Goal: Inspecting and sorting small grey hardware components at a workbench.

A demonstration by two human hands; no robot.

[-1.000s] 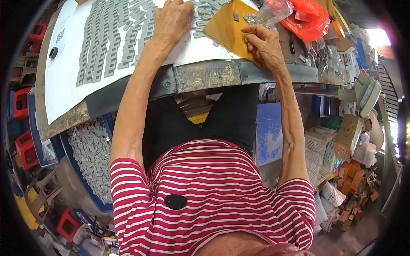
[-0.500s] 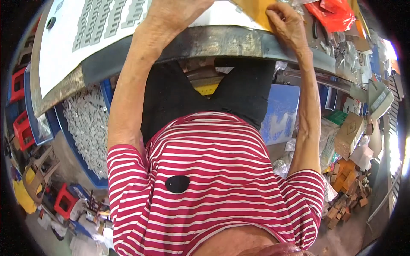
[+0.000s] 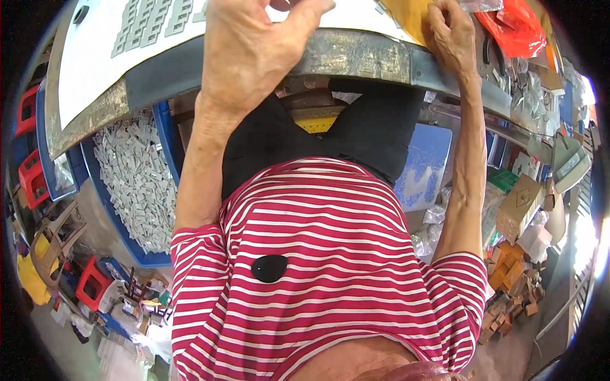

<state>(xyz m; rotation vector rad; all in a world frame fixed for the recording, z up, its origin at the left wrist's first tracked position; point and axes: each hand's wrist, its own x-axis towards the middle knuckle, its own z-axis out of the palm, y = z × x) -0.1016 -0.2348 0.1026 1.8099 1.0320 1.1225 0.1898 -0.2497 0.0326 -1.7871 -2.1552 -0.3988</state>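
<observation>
red-white striped shirt [image 3: 330, 279], blue tub [image 3: 127, 222]

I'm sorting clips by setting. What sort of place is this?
Probably a small workshop or parts-sorting bench: a worn metal-edged worktable carries rows of small grey parts, a blue bin beneath is full of them, and cartons and bags are piled alongside.

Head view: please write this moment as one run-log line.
left hand: on white sheet | right hand: on yellow envelope | grips: unclear

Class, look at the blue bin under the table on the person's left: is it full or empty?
Full: the blue bin is heaped with small grey parts up to its rim.
</observation>
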